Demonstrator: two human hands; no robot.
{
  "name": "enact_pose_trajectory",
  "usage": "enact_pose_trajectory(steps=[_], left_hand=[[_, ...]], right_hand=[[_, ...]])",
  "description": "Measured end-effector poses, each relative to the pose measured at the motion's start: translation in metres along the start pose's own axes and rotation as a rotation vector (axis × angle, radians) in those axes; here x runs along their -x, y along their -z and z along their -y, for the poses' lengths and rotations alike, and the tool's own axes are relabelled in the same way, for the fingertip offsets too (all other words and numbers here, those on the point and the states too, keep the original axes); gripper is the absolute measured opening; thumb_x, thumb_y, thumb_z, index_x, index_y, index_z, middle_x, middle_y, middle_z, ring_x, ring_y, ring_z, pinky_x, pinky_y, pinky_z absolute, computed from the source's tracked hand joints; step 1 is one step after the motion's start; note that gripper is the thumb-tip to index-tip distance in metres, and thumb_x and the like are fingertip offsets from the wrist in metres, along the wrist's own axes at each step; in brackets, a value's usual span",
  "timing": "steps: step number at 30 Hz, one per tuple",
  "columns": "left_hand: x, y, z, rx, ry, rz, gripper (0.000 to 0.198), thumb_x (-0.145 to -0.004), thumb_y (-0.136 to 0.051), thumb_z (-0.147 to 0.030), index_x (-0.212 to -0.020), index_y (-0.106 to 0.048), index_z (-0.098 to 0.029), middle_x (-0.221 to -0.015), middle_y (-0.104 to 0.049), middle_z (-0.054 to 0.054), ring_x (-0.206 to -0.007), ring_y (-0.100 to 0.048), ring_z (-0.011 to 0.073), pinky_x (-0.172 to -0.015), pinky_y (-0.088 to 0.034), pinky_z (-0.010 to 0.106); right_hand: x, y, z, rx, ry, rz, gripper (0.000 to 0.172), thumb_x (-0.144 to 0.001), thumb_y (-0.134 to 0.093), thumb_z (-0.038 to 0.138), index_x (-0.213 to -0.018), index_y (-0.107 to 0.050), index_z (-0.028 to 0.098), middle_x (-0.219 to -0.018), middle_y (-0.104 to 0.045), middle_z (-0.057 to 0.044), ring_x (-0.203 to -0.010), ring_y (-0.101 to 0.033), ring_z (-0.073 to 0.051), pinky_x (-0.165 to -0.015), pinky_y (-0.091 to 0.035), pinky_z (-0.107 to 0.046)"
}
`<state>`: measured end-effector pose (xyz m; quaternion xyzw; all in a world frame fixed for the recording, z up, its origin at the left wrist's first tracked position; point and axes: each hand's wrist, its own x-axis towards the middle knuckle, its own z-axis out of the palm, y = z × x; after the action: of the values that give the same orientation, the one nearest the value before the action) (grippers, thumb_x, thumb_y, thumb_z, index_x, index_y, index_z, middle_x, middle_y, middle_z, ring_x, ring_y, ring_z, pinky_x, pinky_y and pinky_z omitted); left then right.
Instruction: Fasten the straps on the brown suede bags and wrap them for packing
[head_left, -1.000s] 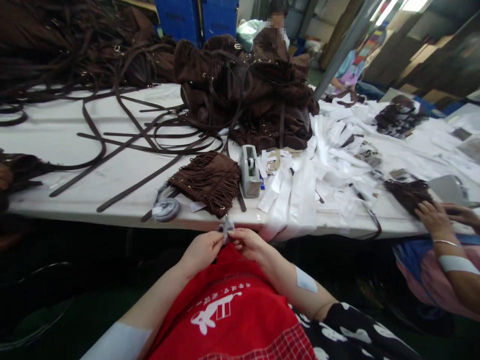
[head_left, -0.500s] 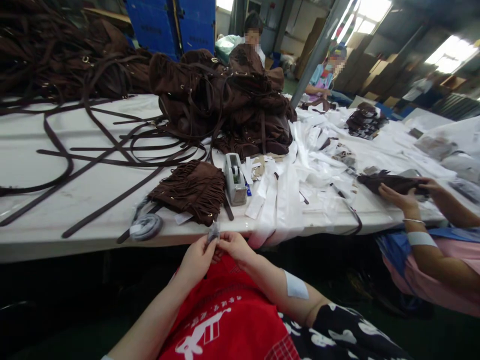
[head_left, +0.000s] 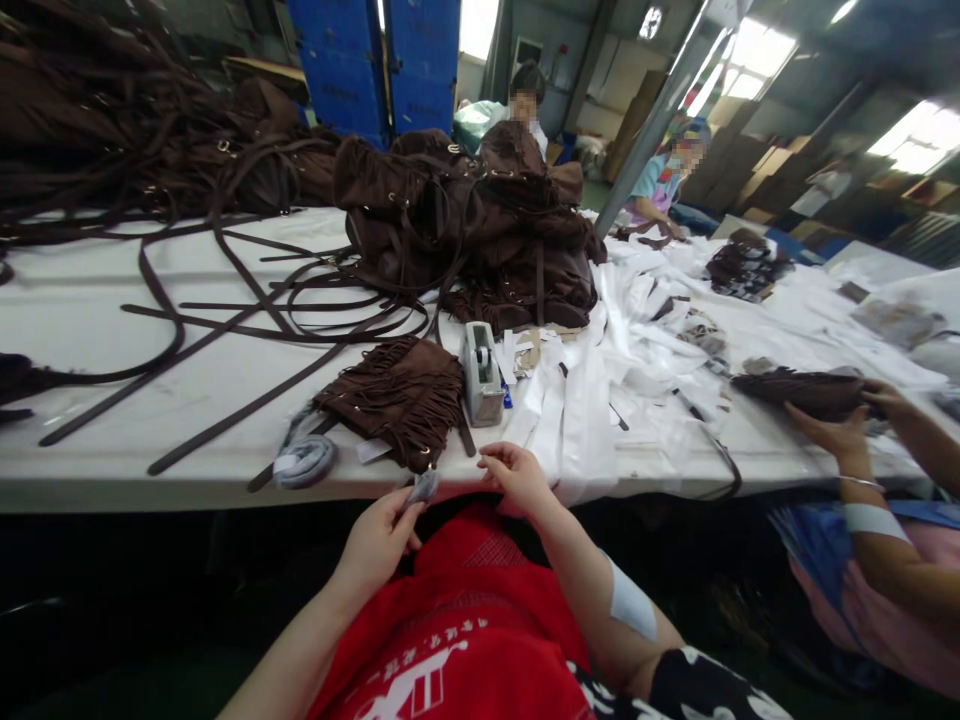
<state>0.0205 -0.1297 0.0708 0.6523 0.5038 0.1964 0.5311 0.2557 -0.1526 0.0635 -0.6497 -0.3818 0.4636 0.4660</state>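
A dark brown fringed bag [head_left: 401, 392] lies at the table's front edge, with a coiled, grey-wrapped strap [head_left: 306, 462] at its left. My left hand [head_left: 382, 535] pinches a small grey wrapped piece [head_left: 424, 487] just below the bag's gold ring. Whether that piece is the strap's other end is unclear. My right hand [head_left: 517, 477] is raised at the table edge, right of the bag, its fingers loosely bent and apart with nothing visible in them. Beyond it stands a grey tape dispenser [head_left: 482, 375], close against the bag's right side.
Brown bags are piled [head_left: 480, 220] behind the dispenser, and long dark straps [head_left: 247, 400] spread across the left. White wrapping strips [head_left: 592, 410] hang over the front edge. At right, a co-worker's hands [head_left: 844, 430] hold a dark item. A slanted metal post [head_left: 652, 130] rises behind.
My right hand has parted from my left and moved right and up. The left hand still pinches the grey piece. The whole view has shifted slightly.
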Motion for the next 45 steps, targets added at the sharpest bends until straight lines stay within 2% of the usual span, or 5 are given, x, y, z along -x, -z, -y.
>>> enact_pose_trajectory(steps=[8,18,24,37,45], left_hand=[[0.012,-0.002,0.001,0.236,0.149,0.004,0.050,-0.076,-0.055,-0.061,-0.095,-0.064,-0.015,-0.056,-0.065,0.002,-0.047,-0.063,0.0183,-0.048,-0.049,0.026],[0.013,-0.011,0.001,0.301,0.235,-0.034,0.066,-0.066,-0.055,-0.076,-0.093,-0.063,-0.017,-0.049,-0.061,0.001,-0.042,-0.058,0.0179,-0.041,-0.040,0.025],[0.010,-0.013,0.006,0.330,0.223,-0.028,0.065,-0.062,-0.056,-0.079,-0.085,-0.061,-0.018,-0.047,-0.059,0.000,-0.041,-0.057,0.0181,-0.040,-0.036,0.024],[0.007,-0.014,0.011,0.362,0.198,-0.048,0.059,-0.065,-0.062,-0.068,-0.096,-0.062,-0.017,-0.080,-0.072,0.007,-0.041,-0.060,0.0157,-0.038,-0.041,0.025],[0.011,-0.012,0.006,0.423,0.253,-0.015,0.049,-0.072,-0.058,-0.064,-0.084,-0.060,-0.017,-0.043,-0.053,-0.005,-0.034,-0.050,0.0121,-0.038,-0.034,0.020]], right_hand=[[-0.079,0.068,0.045,0.700,0.178,-0.380,0.023,-0.089,-0.052,0.032,-0.099,-0.069,0.019,-0.094,-0.074,-0.005,-0.081,-0.067,-0.017,-0.080,-0.050,-0.030],[-0.149,0.047,0.076,1.129,0.146,-0.311,0.029,-0.080,-0.066,0.021,-0.106,-0.071,0.012,-0.117,-0.068,-0.018,-0.109,-0.063,-0.027,-0.090,-0.045,-0.032],[-0.157,0.049,0.073,1.265,0.087,-0.295,0.029,-0.089,-0.048,0.006,-0.100,-0.074,0.009,-0.107,-0.070,-0.022,-0.102,-0.067,-0.025,-0.085,-0.046,-0.030],[-0.153,0.083,0.081,1.228,0.159,-0.470,0.021,-0.088,-0.057,0.025,-0.087,-0.076,0.016,-0.093,-0.072,-0.014,-0.093,-0.066,-0.023,-0.079,-0.044,-0.030],[-0.092,0.083,0.071,1.033,0.401,-0.575,0.045,-0.101,-0.029,0.039,-0.114,-0.065,0.015,-0.103,-0.070,-0.012,-0.091,-0.063,-0.021,-0.081,-0.044,-0.028]])
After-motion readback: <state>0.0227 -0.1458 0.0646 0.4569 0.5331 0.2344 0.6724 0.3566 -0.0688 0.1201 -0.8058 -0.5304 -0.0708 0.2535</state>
